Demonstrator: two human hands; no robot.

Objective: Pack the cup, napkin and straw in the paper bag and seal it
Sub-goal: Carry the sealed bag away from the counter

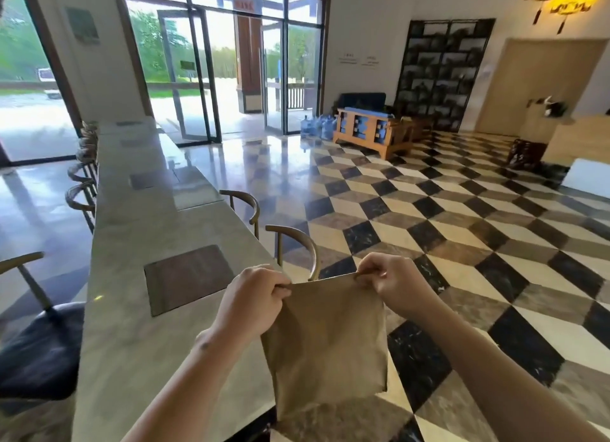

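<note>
The plain brown paper bag [326,339] is hanging flat and creased — left grip [254,296] pinching its top edge at ten o'clock, right grip [392,280] pinching at two.

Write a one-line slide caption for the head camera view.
Both hands, left hand and right hand, pinch the top corners of a brown paper bag beside a long pale marble counter.

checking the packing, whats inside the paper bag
Nothing inside shows. The paper bag is held upright, its top edge pinched shut by the left hand and right hand, so its opaque sides cover any contents.
</note>
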